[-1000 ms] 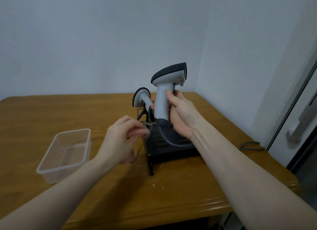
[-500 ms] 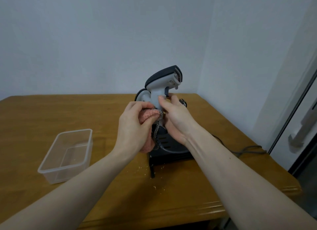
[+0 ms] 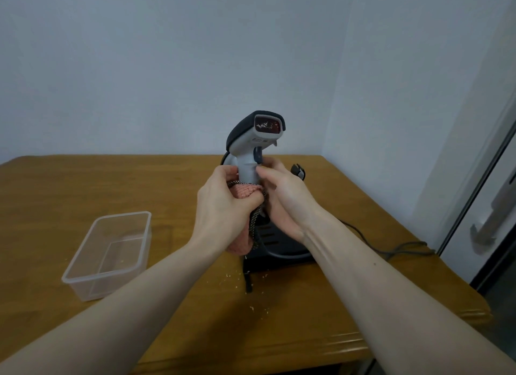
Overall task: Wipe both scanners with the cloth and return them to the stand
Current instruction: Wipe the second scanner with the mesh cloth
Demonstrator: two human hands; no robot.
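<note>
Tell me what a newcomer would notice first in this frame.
The grey handheld scanner with a black hood stands out, held upright mid-frame over the black stand, its reddish window facing the camera. The right hand grips its handle; the left hand holds a pink woven cloth against it.

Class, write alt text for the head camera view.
Two hands hold a grey scanner upright above a black stand; the left hand presses a pink cloth to its handle, the right hand grips it.
</note>
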